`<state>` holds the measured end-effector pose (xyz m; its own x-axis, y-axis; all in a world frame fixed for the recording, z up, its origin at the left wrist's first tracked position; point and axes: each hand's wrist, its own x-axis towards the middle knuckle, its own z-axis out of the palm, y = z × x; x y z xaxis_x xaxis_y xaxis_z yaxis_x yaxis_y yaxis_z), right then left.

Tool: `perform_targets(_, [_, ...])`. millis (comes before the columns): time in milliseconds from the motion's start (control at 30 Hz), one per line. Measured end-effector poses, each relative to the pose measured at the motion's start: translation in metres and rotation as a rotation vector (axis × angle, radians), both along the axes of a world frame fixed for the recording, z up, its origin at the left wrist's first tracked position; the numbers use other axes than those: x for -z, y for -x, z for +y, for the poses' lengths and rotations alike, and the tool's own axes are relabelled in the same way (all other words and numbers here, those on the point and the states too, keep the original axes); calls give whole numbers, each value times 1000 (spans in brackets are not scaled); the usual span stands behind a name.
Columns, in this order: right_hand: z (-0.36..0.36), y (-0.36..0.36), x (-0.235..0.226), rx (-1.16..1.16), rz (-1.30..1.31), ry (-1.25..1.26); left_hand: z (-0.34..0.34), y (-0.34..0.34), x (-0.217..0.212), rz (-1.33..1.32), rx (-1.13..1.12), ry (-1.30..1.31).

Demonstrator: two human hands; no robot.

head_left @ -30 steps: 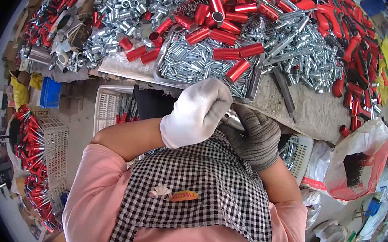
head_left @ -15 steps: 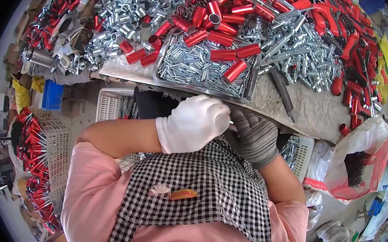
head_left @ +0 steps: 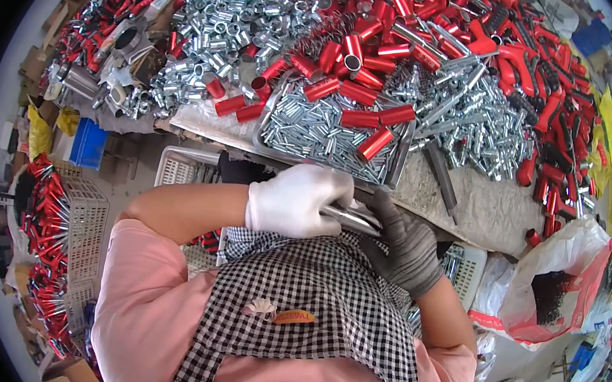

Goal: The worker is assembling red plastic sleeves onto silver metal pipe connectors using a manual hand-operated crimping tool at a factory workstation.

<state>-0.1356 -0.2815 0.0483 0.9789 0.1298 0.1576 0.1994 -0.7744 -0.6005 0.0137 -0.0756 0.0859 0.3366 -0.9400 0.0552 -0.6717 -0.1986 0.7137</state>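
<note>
My left hand (head_left: 301,199), in a white glove, is closed around a shiny metal rod-like piece (head_left: 351,220) in front of the apron. Part of the piece is hidden inside the fist. My right hand (head_left: 408,248), in a grey striped glove, is beside the piece's right end, fingers apart; whether it touches the piece I cannot tell. Just beyond both hands, a metal tray (head_left: 395,172) on the table edge holds many short silvery pins (head_left: 312,128), with several red tubes (head_left: 376,145) lying on top.
Silvery collars (head_left: 222,29) are heaped at the back left. Red-and-black handles (head_left: 517,64) pile up at the right. A dark flat bar (head_left: 440,179) lies right of the tray. White crates (head_left: 472,276) stand below the table edge, and a plastic bag (head_left: 562,270) hangs at the right.
The metal piece, mostly hidden before, now shows between my hands. My right hand has loosened from its curled hold and spread its fingers. The view has shifted slightly.
</note>
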Motion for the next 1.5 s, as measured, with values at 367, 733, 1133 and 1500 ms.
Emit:
perform_targets(367, [1,8,18,53,196,-683,-22,-103,11,-527,-633,-302])
perform_targets(733, [14,6,9,98,316,-1275,30,-92,-20,242,-273,282])
perform_targets(1133, [22,-9,15,-81,513,-1223,33,-70,-15,507,-147,369])
perform_targets(1500, [53,-23,22,-193,598,-1642,-9,-13,41,1078,-30,769])
